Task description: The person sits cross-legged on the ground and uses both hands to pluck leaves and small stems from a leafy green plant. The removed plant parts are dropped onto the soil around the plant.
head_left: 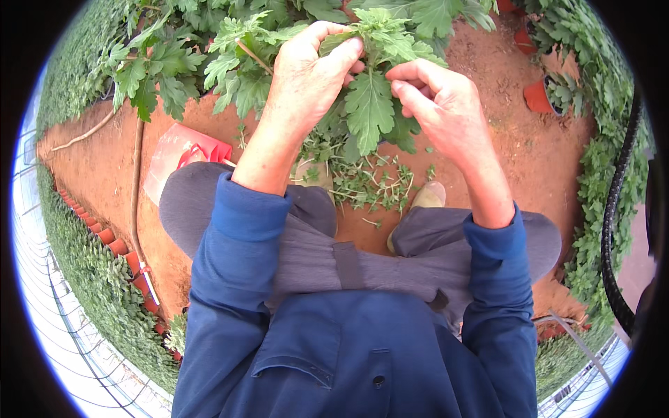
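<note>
A leafy green potted plant, like a chrysanthemum (384,39), stands before me at the top of the view. My left hand (319,68) is at the left side of its stem, thumb and fingers closed on a leaf near the top. To the right of the stem, my right hand (436,96) has its thumb and forefinger tips close together beside the leaves; whether something small is between them cannot be made out. A large lobed leaf (370,109) hangs between both hands. Plucked green shoots (373,183) lie scattered on the soil between my shoes.
A red and clear plastic bag (177,151) lies on the reddish soil by my left knee. A brown hose (137,193) runs along the left. Rows of plants in orange pots (537,96) line both sides. A black braided cable (611,209) hangs at the right edge.
</note>
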Motion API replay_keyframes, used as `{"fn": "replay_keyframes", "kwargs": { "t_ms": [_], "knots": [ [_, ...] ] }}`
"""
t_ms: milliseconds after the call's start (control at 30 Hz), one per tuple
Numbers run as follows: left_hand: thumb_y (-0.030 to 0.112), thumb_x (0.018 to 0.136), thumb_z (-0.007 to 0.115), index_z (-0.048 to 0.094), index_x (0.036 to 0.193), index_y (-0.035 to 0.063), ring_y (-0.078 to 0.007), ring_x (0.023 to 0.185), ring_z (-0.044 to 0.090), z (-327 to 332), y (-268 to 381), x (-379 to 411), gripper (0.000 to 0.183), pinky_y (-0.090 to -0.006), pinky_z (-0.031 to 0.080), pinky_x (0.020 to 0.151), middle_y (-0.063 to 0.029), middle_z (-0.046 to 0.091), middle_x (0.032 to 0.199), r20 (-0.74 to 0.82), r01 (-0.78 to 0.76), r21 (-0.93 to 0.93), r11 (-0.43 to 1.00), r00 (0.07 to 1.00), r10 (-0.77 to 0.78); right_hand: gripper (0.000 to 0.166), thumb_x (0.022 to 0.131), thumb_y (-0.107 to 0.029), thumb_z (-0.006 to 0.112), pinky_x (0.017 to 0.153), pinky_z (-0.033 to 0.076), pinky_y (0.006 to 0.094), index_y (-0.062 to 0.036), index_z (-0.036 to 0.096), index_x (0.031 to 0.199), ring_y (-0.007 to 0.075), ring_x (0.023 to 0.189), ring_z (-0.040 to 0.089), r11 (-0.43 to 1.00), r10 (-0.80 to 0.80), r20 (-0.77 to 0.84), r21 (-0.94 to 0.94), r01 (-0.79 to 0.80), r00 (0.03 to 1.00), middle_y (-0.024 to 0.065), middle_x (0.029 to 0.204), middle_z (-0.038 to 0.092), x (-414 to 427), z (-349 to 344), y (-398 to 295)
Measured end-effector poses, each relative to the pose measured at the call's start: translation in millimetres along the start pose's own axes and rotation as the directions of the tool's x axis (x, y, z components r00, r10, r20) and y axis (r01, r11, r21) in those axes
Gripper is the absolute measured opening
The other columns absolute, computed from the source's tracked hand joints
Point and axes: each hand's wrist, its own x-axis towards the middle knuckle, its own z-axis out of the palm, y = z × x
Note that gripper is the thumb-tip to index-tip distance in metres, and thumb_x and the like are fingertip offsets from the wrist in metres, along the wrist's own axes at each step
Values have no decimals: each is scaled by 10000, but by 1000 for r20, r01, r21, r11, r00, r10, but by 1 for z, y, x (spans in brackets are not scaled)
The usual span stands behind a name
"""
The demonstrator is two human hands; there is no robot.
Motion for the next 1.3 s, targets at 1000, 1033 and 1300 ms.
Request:
{"fn": "replay_keyframes", "kwargs": {
  "t_ms": [1000, 1033, 1300],
  "knots": [
    [28, 837, 676, 609, 1220, 8, -81, 921, 602, 9, -11, 1, 389, -255, 502, 833, -26, 666, 1040, 110, -123, 235, 964, 989, 100, 218, 881, -54, 669, 631, 517, 232, 13, 629, 1085, 79, 670, 626, 958, 135, -205, 277, -75, 969, 37, 845, 678, 3, 13, -1],
    [23, 835, 675, 616, 1199, 9, -77, 908, 600, 11, -12, 1, 369, -251, 501, 825, -20, 667, 1025, 96, -152, 201, 968, 986, 135, 211, 882, -49, 667, 639, 519, 232, 14, 629, 1080, 79, 682, 628, 946, 124, -230, 322, -45, 965, 37, 857, 679, 2, 16, -1],
    [-16, 823, 672, 645, 1031, 24, -45, 845, 578, 13, -6, 0, 213, -232, 490, 775, 34, 652, 903, 168, -83, -19, 996, 982, 85, 224, 891, 7, 654, 675, 533, 236, 11, 584, 1104, 95, 774, 647, 894, 164, -292, 447, -17, 942, 54, 971, 666, -4, 25, -2]
  ]
}}
